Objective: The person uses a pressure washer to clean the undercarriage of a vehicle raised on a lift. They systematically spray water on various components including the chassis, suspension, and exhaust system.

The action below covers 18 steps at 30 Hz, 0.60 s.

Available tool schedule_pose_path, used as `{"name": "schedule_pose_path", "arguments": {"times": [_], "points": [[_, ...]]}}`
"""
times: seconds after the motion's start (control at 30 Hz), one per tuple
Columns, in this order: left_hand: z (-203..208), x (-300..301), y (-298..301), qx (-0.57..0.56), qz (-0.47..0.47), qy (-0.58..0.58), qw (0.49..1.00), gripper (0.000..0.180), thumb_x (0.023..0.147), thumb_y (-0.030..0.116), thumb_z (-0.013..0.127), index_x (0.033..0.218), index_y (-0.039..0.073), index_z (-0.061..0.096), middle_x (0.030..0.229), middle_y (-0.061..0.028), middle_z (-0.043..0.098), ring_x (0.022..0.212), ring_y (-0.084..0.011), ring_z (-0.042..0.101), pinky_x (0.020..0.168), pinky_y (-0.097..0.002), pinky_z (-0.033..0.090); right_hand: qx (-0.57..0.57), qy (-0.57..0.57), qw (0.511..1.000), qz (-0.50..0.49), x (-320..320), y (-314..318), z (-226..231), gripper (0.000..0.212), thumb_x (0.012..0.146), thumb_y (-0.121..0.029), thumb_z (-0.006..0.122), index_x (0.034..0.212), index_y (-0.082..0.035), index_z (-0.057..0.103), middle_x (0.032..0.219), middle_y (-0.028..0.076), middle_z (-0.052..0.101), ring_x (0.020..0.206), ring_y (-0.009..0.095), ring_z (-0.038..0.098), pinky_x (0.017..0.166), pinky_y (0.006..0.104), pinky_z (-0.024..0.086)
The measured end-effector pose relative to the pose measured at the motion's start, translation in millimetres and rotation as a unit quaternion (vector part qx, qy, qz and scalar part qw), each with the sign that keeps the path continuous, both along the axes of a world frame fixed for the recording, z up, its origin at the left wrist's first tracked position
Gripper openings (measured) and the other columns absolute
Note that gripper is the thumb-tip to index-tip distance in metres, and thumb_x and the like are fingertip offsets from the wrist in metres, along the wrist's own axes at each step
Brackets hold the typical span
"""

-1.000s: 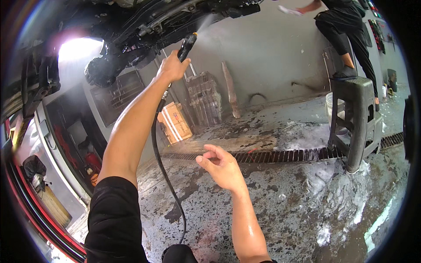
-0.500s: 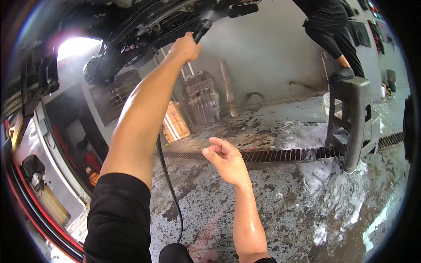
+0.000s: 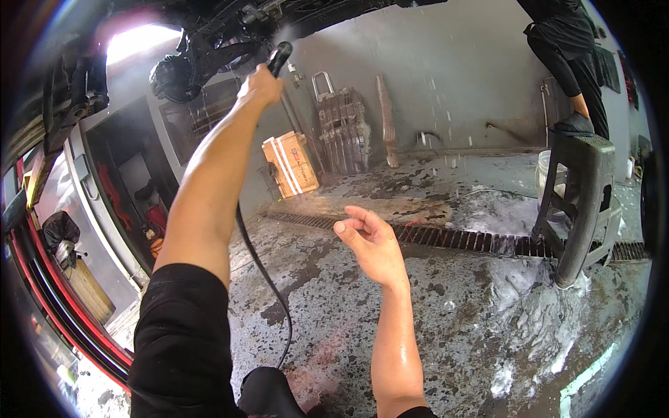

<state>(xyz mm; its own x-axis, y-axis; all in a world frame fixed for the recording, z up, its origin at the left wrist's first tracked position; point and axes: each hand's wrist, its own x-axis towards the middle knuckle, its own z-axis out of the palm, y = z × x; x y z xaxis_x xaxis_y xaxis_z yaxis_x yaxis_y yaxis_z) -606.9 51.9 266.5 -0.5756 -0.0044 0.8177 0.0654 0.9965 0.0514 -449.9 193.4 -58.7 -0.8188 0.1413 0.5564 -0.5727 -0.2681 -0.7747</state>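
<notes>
Fingers wrapped round spray gun [image 3: 279, 58], left hand [image 3: 260, 87] brings spray [image 3: 285, 33] nearer round underbody part [image 3: 174, 78] (right hand [image 3: 376, 244] empty, loosely curled).

Counting one left hand [image 3: 260, 87] and one right hand [image 3: 376, 245], making two bare hands.
Showing one black spray gun [image 3: 280, 59], one black hose [image 3: 261, 264], one striped cardboard box [image 3: 296, 160], one long leaning strip [image 3: 387, 122], one floor grating [image 3: 446, 237], one pale bucket [image 3: 543, 167], at least one grey stool [image 3: 589, 164], one co-worker [image 3: 564, 42] and one vehicle underside [image 3: 230, 21].
</notes>
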Motion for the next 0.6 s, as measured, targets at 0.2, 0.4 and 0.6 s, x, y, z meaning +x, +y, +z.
{"name": "schedule_pose_path", "arguments": {"times": [0.2,0.4,0.6], "points": [[-3,-5,-45,0.064,-0.029,-0.043,0.997,0.057,0.089,0.036,0.062,0.133,0.003,0.048,0.115,-0.0274,0.066,0.108,-0.0403,0.066,0.094,-0.0477,0.052,0.002,-0.002,1.000,0.022,-8,-10,0,0.062,0.085,-0.036,0.079,0.130,0.002,0.058,0.100,0.007,0.068,0.084,0.011,0.064,0.073,0.0267,0.052],[-19,-9,-52,0.009,-0.019,0.029,0.999,0.059,0.091,0.039,0.063,0.134,0.004,0.045,0.111,-0.0300,0.066,0.108,-0.0439,0.065,0.094,-0.0508,0.051,-0.004,-0.010,0.999,0.051,-17,-29,-2,0.060,0.086,-0.034,0.078,0.130,0.001,0.058,0.105,0.009,0.068,0.087,0.012,0.064,0.074,0.0271,0.052],[-13,-6,-68,0.054,-0.062,0.050,0.995,0.059,0.091,0.037,0.062,0.130,-0.002,0.042,0.107,-0.0314,0.066,0.102,-0.0460,0.066,0.093,-0.0501,0.050,-0.053,-0.023,0.991,0.120,-39,-62,-15,0.059,0.087,-0.031,0.078,0.131,0.000,0.057,0.108,0.010,0.068,0.090,0.013,0.065,0.077,0.0260,0.052]]}}
